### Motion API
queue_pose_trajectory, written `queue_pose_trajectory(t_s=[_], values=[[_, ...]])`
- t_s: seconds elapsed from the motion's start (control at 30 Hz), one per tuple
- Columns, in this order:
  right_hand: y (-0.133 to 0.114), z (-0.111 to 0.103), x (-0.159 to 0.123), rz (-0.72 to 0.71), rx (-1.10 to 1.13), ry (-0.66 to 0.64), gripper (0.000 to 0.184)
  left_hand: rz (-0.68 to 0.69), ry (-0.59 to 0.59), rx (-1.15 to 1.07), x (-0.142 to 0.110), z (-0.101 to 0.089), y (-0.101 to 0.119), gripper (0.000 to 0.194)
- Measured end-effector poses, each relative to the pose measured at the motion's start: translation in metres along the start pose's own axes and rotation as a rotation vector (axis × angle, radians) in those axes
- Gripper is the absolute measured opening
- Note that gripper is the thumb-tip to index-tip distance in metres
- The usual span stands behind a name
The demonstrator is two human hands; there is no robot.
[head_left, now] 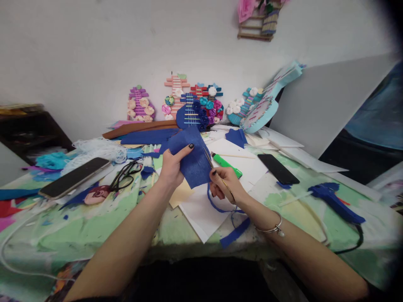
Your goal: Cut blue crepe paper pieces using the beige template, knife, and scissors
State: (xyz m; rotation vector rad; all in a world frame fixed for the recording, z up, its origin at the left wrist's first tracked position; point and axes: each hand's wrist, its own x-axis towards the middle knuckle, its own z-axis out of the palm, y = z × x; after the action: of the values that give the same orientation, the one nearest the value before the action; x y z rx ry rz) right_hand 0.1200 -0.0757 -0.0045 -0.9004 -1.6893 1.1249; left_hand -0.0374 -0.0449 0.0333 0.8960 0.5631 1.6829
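Observation:
My left hand (176, 164) grips a piece of dark blue felt (195, 165) from the left, thumb lying across its face. In my right hand (227, 184) is a pair of scissors (224, 183), fingers in the handles. The blades lie along the right edge of the felt; whether they are apart I cannot tell. A narrow blue strip (217, 208) curls below my right hand, and a wider blue scrap (235, 234) lies near the table's front edge. White sheets of paper (203, 222) lie underneath.
A blue glue gun (338, 201) and a black phone (278, 169) lie at right. Behind the right hand is a green marker-like tool (227, 165). Another phone (75, 177) and white yarn (94, 152) are at left. Guitar-shaped crafts (190, 110) line the wall.

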Motion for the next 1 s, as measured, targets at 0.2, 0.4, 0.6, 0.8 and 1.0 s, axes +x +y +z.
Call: queue_pose_trajectory(t_s=[0.2,0.4,0.6,0.8,1.0], values=[[0.0023,-0.0001,-0.0005,0.002,0.018,0.001,0.061,-0.018,-0.013,0.005,-0.0013,0.0003,-0.0016,0.032],[0.0076,-0.0002,0.0009,-0.013,0.035,0.013,0.058,-0.033,-0.027,0.03,-0.0037,0.0006,-0.0031,0.031],[0.0074,-0.0009,0.0018,0.004,0.036,0.025,0.058,-0.038,-0.044,0.038,-0.0042,0.0008,-0.004,0.036],[0.0044,-0.001,0.0014,0.027,0.04,0.035,0.058,-0.047,-0.049,0.04,-0.0051,0.0011,-0.0047,0.036],[0.004,-0.0009,0.0027,0.052,0.022,0.034,0.06,-0.045,-0.036,0.037,-0.005,0.0008,-0.0045,0.04]])
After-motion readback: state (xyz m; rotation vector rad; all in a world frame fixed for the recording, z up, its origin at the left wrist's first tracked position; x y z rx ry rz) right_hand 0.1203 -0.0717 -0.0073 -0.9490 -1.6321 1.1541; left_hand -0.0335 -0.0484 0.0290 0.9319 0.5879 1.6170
